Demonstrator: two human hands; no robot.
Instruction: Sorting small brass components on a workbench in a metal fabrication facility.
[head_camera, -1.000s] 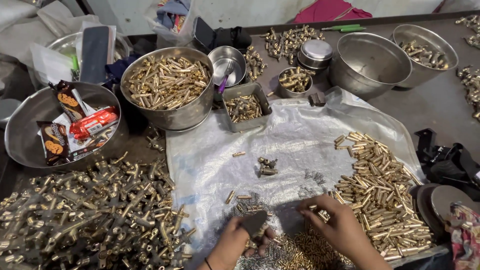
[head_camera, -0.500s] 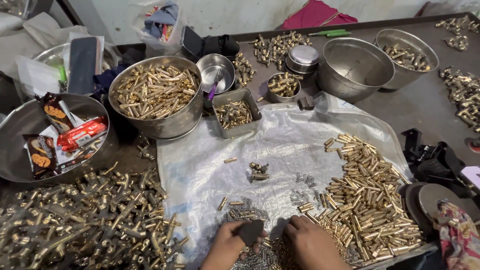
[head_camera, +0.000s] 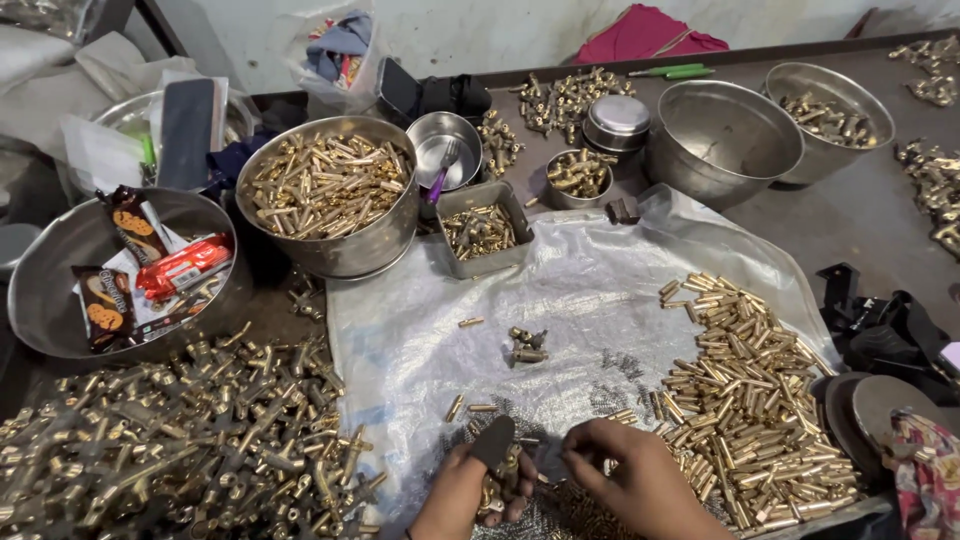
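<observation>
- Left hand (head_camera: 470, 490) at the bottom edge, curled around a bunch of small brass pieces (head_camera: 497, 487), a dark flat tool (head_camera: 492, 441) pinched above them.
- Right hand (head_camera: 635, 478) just beside, fingers bent down, pinching at loose brass pieces on the plastic sheet (head_camera: 590, 290).
- Heap of brass tubes (head_camera: 745, 395) immediately right.
- Steel bowl of brass tubes (head_camera: 330, 190) well beyond.

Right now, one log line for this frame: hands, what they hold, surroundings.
left hand: grip on dark flat tool plus brass pieces | right hand: picking among brass pieces | plastic sheet: brass tube pile on right
</observation>
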